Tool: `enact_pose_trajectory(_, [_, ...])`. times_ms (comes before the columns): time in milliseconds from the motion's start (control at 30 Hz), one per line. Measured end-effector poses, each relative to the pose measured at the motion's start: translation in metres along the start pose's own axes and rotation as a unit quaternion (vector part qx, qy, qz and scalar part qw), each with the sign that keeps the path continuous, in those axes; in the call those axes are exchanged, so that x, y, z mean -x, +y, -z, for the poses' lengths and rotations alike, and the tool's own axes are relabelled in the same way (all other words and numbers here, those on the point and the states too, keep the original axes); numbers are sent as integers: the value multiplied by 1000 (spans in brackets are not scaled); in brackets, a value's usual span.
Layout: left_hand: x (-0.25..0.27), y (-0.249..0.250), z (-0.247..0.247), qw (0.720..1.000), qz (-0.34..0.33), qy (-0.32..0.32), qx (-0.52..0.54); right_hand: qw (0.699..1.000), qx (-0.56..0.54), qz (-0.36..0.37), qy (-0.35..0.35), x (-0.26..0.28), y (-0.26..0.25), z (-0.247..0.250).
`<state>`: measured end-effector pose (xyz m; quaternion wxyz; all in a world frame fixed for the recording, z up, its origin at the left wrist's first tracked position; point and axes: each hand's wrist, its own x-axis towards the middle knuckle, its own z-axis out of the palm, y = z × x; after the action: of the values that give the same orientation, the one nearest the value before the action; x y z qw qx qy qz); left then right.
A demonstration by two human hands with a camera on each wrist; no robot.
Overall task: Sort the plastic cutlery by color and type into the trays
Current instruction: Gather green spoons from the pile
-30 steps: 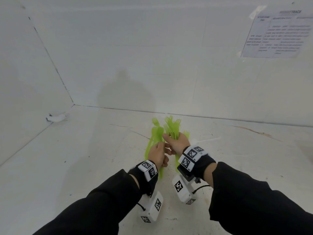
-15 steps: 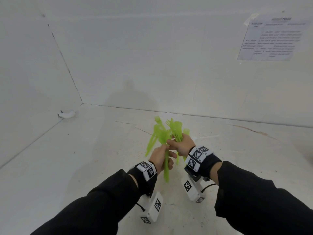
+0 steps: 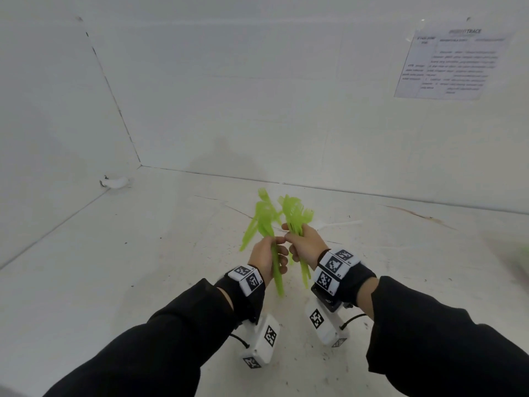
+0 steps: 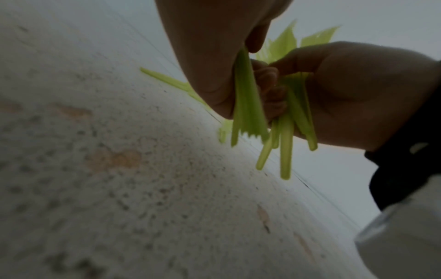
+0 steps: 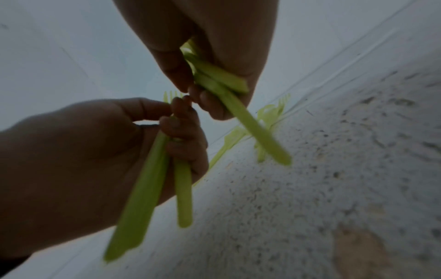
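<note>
A person in black sleeves holds both hands up, close together, above a scuffed white surface that is walled in by white panels. The left hand has its fingers curled round a bundle of lime-green plastic cutlery, gripped by the handles. The heads fan upward and away; the handles hang below the fist. From the right wrist view, this bundle shows long flat handles and a rounder one, with fork tines peeking above the knuckles.

The right hand sits just to the right, its fingers likewise wrapped tight round a second green bundle, whose heads look like fork tines clustered together. Its handles stick out under the palm. The fingertips of the two hands meet or nearly meet between the bundles; I cannot tell if they touch.

Both bundles are in the air, near the middle of the scene, clear of the surface. Motion blur softens the cutlery, so the exact types in the left bundle are hard to tell.

Farther right, a pale utensil lies flat on the surface. A small white object sits at the far left corner. A printed sheet of paper is taped to the far wall, upper right. Each wrist carries a band with black-and-white square markers and a white camera unit.
</note>
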<state>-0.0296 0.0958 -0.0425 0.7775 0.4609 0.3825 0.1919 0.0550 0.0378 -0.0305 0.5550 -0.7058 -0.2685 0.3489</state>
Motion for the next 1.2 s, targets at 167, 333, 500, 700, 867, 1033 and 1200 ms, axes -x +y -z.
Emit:
enact_pose_trajectory(167, [6,-5,-4,998,-7,-33,-60,997,71,27,28,-1,5,3])
enact_pose_trajectory(333, [7,-6,-4,998,-2,-37,-48,999,43,-5,6,-5,4,6])
enact_pose_trajectory(500, [6,-4,-4,998,-2,-40,-57,987,160,14,18,-10,-8,12])
enact_pose_trajectory(700, [11,2,-8,999,13,-42,1,994,111,-9,0,-13,-17,12])
enact_pose_trajectory(867, [13,-1,-8,999,36,-29,5,997,70,-12,-11,-7,-9,13])
enact_pose_trajectory(1033, [15,-8,-7,999,34,-28,-6,991,127,34,5,0,-2,14])
enact_pose_trajectory(1200, [19,-10,-6,998,50,-46,-5,991,119,55,4,5,-1,13])
